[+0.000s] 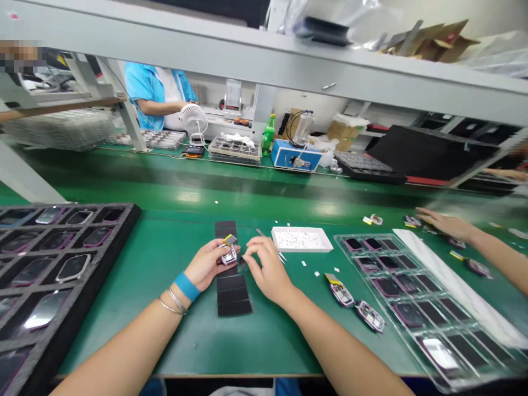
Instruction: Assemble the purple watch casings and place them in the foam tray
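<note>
My left hand [204,265] holds a small framed electronic part [229,254] with a yellow-tabbed piece [229,240] on top. My right hand [268,269] pinches a small dark film piece [243,263] close to that part. Metal tweezers [270,245] show just beyond my right fingers. Below both hands lies a strip of black pads [233,294]. A white tray [301,239] holds many tiny pieces. Two similar parts [341,294] lie to the right on the green mat [185,341].
A black foam tray [53,275] of curved glass panels sits left, and a clear tray [412,300] of dark panels sits right. A co-worker's hand [447,224] reaches in from the right. Another person [150,93] works across the bench, below a grey shelf [247,60].
</note>
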A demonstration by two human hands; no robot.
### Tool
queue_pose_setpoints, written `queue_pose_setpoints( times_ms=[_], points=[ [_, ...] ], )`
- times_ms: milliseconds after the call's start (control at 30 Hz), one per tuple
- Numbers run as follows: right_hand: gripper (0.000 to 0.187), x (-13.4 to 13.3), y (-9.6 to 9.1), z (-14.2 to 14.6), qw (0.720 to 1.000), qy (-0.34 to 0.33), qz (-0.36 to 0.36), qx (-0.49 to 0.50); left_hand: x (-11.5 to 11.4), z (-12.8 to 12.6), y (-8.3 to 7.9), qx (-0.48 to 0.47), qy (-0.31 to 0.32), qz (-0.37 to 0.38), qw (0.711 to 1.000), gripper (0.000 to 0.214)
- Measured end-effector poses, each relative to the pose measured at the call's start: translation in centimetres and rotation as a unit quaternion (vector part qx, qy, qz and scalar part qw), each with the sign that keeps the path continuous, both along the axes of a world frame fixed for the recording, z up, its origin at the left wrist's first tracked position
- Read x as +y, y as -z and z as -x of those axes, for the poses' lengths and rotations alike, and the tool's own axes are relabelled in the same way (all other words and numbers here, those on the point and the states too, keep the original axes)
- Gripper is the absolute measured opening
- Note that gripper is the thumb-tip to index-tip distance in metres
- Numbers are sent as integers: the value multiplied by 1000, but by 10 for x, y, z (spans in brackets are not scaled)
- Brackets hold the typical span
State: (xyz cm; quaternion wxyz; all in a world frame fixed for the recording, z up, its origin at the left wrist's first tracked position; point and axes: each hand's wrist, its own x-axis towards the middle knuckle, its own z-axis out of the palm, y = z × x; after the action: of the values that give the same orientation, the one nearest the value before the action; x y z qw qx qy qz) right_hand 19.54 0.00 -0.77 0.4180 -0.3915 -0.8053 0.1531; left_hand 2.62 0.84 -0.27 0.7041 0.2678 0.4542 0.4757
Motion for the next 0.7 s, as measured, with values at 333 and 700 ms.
queue_pose_setpoints(
  times_ms=[333,700],
  points=[
    [18,12,6,3,924,-35,293,243,-4,-7,3,63,45,-21,997,20],
    [23,3,6,7,945,-72,251,195,-4,-5,3,86,53,-38,994,19]
  ],
)
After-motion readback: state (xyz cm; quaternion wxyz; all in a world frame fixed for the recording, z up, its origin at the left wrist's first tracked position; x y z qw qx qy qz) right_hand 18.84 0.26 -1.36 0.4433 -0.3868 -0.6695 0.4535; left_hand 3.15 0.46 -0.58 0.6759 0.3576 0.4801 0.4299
